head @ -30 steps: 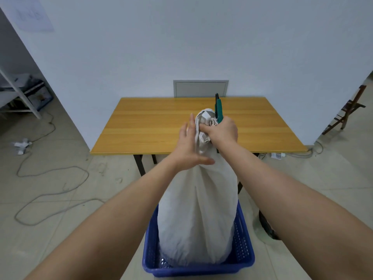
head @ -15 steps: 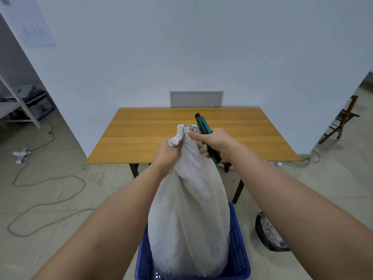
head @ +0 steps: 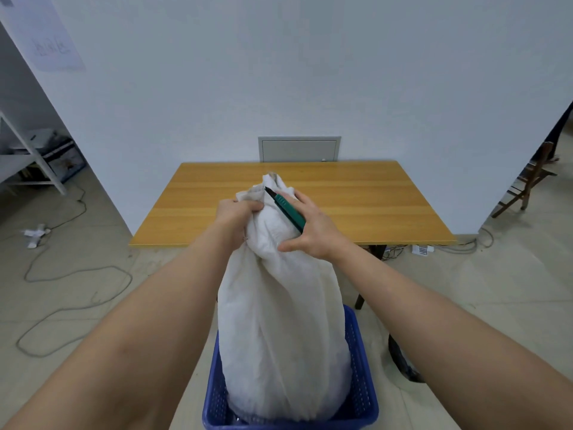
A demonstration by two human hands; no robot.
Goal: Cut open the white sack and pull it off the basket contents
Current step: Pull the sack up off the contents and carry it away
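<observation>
A tall white sack [head: 279, 330] stands upright in a blue plastic basket [head: 362, 408] on the floor, hiding what is inside. My left hand [head: 237, 214] grips the bunched cloth at the left of the sack's neck. My right hand [head: 313, 229] lies over the right side of the neck, thumb and fingers spread around the cloth, with a green-handled cutter [head: 286, 209] held under it. The cutter's dark tip points up-left toward the sack's top.
A wooden table [head: 372, 206] stands just behind the sack against a white wall. Cables [head: 77, 274] trail over the floor at left, by a white shelf [head: 28, 159]. A wooden chair [head: 533, 181] is at far right. A dark object [head: 403, 364] lies right of the basket.
My left hand went from flat against the sack to gripping the neck's left side. The cutter swung from upright to slanting up-left, and my right hand spread over the neck.
</observation>
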